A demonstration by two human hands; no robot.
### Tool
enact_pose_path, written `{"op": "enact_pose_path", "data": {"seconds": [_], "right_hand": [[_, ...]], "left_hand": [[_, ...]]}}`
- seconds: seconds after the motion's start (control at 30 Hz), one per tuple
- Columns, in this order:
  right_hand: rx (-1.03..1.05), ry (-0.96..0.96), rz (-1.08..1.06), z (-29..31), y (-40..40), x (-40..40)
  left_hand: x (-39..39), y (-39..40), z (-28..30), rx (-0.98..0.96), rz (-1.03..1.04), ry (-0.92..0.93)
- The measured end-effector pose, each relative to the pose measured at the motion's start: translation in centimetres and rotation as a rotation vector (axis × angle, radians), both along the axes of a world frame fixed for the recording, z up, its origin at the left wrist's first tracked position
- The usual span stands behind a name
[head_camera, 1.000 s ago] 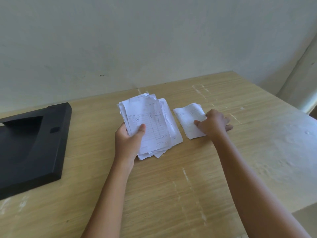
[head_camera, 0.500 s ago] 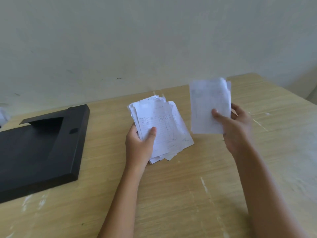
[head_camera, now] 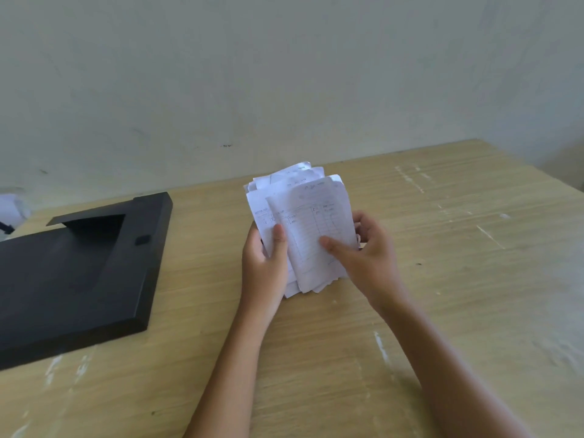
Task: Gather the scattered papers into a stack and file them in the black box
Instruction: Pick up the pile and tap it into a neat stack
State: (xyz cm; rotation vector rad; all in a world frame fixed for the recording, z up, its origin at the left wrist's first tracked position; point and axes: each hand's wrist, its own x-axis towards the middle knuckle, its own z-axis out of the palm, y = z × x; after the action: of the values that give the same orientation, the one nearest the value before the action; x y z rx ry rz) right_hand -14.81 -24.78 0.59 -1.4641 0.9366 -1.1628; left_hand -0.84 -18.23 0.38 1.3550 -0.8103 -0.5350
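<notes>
A loose stack of white papers (head_camera: 308,213) with printed forms and handwriting stands nearly upright above the middle of the wooden table (head_camera: 458,279). My left hand (head_camera: 264,263) grips its left edge, thumb on the front sheet. My right hand (head_camera: 368,257) holds the right side, thumb pressed on the top sheet and fingers behind. The sheets are uneven, with edges sticking out at top and bottom. The black box (head_camera: 76,273) lies flat on the table to the left, about a hand's width from my left hand.
A pale wall runs along the table's far edge. Something white (head_camera: 12,210) shows at the far left edge behind the black box. The table's right corner ends near the right border of the view.
My right hand picked the single sheet up from the table, carried it left and laid it on the front of the stack. Both hands now hold the stack together.
</notes>
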Motion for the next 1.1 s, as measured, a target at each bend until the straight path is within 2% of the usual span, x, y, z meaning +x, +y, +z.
{"op": "enact_pose_path", "data": {"seconds": [0.13,0.23,0.3,0.4,0.5,0.57,0.73,0.87,1.0,1.1], "right_hand": [[-0.034,0.025,0.000,-0.3,0.6,0.7],[-0.238,0.093,-0.261,0.2,0.8,0.8],[-0.335,0.117,-0.317,0.5,0.7,0.8],[-0.288,0.047,-0.174,0.6,0.7,1.0],[-0.323,0.086,-0.053,0.3,0.9,1.1],[-0.280,-0.010,0.031,0.6,1.2,1.2],[-0.152,-0.062,0.034,0.6,0.9,1.1],[-0.070,0.070,0.113,-0.2,0.1,0.9],[-0.078,-0.005,0.134,-0.5,0.3,1.0],[-0.053,0.047,0.143,-0.9,0.3,1.1]], "left_hand": [[-0.5,0.3,0.4,-0.044,-0.003,-0.062],[-0.6,0.6,1.5,-0.156,-0.007,-0.111],[-0.6,0.7,2.2,-0.223,-0.051,-0.105],[-0.2,0.8,2.5,-0.224,-0.107,-0.137],[0.6,0.9,1.8,-0.131,-0.126,-0.175],[1.1,0.9,1.5,-0.096,-0.112,-0.181],[1.0,0.4,1.3,-0.157,-0.130,-0.127],[0.9,0.0,-0.8,0.015,-0.183,-0.199],[0.5,-0.3,-0.9,0.026,-0.177,-0.221],[0.4,-0.2,-1.2,0.135,-0.179,-0.320]]}}
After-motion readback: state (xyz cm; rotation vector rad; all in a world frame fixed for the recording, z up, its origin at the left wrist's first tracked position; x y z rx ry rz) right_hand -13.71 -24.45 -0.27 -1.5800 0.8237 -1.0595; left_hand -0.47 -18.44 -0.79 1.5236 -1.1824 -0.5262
